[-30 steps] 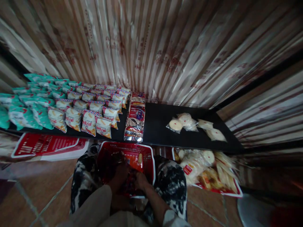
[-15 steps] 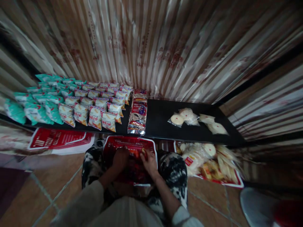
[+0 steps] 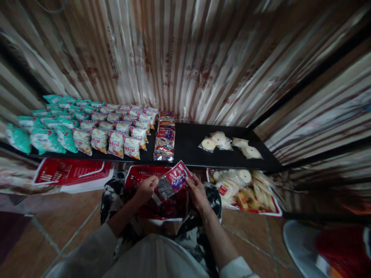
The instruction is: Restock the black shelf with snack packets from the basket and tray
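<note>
Between my hands is a red and silver snack packet (image 3: 176,178), held tilted above the red basket (image 3: 136,174) at my knees. My left hand (image 3: 147,188) pinches its left end, and my right hand (image 3: 198,191) grips its right end. More dark red packets lie in the basket, hard to make out in the shade. On the black shelf (image 3: 188,144) just ahead, a row of similar red and silver packets (image 3: 165,137) lies overlapped from back to front.
Left on the shelf stand rows of white snack bags (image 3: 116,143) and teal bags (image 3: 46,138). To the right lie clear-wrapped round pale items (image 3: 208,144). Below are a red basket (image 3: 69,170) at left and a filled basket (image 3: 280,208) at right. A grey stool (image 3: 298,247) stands lower right.
Both hands have come up out of the basket, bringing a red and silver packet into view between them. The camera view has shifted slightly.
</note>
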Demonstrator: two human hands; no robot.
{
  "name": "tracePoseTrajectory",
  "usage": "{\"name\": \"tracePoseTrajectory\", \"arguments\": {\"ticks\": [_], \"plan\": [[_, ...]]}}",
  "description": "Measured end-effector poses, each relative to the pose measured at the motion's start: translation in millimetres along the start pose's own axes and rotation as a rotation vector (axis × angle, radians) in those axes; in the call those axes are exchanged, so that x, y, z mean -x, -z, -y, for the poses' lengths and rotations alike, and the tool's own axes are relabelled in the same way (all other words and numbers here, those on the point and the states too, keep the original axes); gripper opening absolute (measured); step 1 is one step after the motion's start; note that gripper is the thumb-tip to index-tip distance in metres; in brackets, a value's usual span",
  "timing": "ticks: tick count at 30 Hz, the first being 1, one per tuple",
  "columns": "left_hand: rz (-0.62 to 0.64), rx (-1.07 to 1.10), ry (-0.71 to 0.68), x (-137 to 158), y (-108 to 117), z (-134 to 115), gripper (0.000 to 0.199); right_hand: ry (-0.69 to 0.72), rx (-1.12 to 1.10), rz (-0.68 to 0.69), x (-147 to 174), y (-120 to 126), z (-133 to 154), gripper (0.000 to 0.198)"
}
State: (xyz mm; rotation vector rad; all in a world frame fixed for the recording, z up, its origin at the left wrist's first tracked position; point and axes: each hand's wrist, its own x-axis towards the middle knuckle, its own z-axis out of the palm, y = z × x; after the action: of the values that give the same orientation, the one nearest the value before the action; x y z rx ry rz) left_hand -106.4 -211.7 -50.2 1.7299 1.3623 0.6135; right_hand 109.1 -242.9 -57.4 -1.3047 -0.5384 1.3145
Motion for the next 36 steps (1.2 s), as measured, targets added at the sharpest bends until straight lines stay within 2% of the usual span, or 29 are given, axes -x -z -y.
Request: {"name": "tracePoseTrajectory", "arguments": {"ticks": [6, 12, 16, 20, 25, 29, 33, 36], "plan": [[-0.083, 0.283, 0.051, -8, -3, -13, 0.025, -0.043, -0.059, 0.085, 16, -20, 16, 0.045], [-0.168, 0.440, 0.067, -13, -9, -24, 0.030, -0.013, -0.060, 0.242, 22, -33, 14, 0.045], [-0.161, 0.577, 0.075, -19, -10, -31, 0.034, 0.028, -0.021, 0.220, 18, -37, 20, 0.046], [-0.172, 0.644, 0.059, -27, -10, -39, 0.032, 0.081, 0.006, 0.202, 7, -41, 39, 0.045], [-0.224, 0.629, 0.049, -51, -14, -44, 0.044, 0.154, 0.076, 0.117, -29, -50, 65, 0.043], [-0.331, 0.519, -0.020, -83, -14, -48, 0.041, 0.233, 0.157, 0.088, -73, -62, 83, 0.047], [-0.435, 0.377, -0.016, -120, -4, -59, 0.036, 0.308, 0.283, 0.037, -118, -80, 101, 0.046], [-0.445, 0.279, 0.045, -144, 8, -69, 0.035, 0.361, 0.433, -0.020, -148, -93, 111, 0.041]]}}
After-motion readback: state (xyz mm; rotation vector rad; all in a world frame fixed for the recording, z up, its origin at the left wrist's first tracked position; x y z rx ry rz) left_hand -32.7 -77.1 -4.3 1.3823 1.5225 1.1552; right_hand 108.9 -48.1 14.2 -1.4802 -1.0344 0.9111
